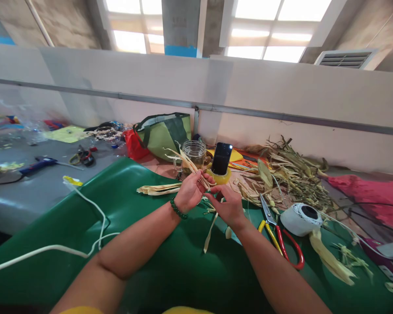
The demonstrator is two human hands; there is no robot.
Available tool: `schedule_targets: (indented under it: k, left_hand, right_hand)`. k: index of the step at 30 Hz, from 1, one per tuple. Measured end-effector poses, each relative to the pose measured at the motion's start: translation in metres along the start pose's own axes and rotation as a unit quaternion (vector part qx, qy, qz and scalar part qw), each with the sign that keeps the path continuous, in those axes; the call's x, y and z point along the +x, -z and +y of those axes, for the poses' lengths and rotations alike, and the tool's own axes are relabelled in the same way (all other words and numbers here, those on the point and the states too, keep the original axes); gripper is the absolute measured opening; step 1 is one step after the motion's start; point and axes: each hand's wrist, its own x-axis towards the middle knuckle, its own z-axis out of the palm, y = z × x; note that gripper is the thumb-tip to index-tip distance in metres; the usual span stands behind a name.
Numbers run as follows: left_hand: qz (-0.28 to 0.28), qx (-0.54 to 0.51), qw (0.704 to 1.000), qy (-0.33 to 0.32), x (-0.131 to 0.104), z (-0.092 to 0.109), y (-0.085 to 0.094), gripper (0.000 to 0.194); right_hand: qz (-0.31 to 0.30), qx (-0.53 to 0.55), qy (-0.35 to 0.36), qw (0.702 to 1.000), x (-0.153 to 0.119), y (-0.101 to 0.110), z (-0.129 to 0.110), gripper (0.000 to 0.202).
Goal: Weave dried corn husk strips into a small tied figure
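Note:
My left hand (191, 191), with a green bead bracelet at the wrist, is closed around a bundle of dried corn husk strips (187, 160) that fan out up and to the left. Close beside it, my right hand (228, 205) pinches at the lower end of that bundle, fingertips together; what lies between them is too small to make out. A flat folded husk (159, 189) lies on the green mat (144, 261) left of my hands. Below my right hand a thin husk strip (210, 235) hangs or lies over the mat.
Scissors (275, 235) with red and yellow handles and a white thread spool (301, 219) lie to the right. Behind stand a glass jar (194, 155), a phone (222, 158) and a green bag (165, 135). Dried husks (291, 174) pile up back right. A white cable (52, 247) crosses the left.

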Motion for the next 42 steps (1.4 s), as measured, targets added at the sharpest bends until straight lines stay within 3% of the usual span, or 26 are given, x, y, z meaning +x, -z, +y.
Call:
schedule_targets:
  k: [5, 10, 14, 18, 23, 35, 42]
  left_hand:
    - [-0.013, 0.003, 1.0, 0.004, -0.003, -0.003, 0.0, 0.023]
    - [-0.035, -0.004, 0.999, -0.005, 0.0, -0.003, 0.004, 0.024]
    - [-0.061, -0.012, 0.998, -0.008, 0.001, -0.002, 0.005, 0.028]
    - [-0.044, -0.017, 0.999, -0.004, 0.001, 0.0, 0.004, 0.03]
    - [-0.04, -0.023, 0.999, -0.003, 0.002, 0.0, 0.004, 0.029]
    - [-0.034, -0.019, 0.999, -0.008, 0.0, -0.002, 0.004, 0.023]
    - [-0.027, -0.01, 1.0, -0.008, -0.001, -0.002, 0.002, 0.027]
  right_hand:
    - [0.021, -0.042, 0.017, 0.999, 0.0, 0.0, 0.002, 0.013]
    - [-0.001, -0.076, 0.076, 0.994, 0.001, 0.002, 0.004, 0.018]
    - [0.018, -0.053, 0.052, 0.997, 0.001, 0.003, 0.005, 0.015]
    - [0.062, 0.007, 0.028, 0.998, 0.004, 0.005, 0.008, 0.015]
    - [0.03, 0.018, 0.082, 0.996, 0.008, 0.006, 0.008, 0.007]
    - [0.029, 0.062, 0.035, 0.997, 0.006, 0.001, 0.001, 0.009]
    - [0.019, 0.06, 0.07, 0.996, 0.007, 0.004, -0.004, 0.008]
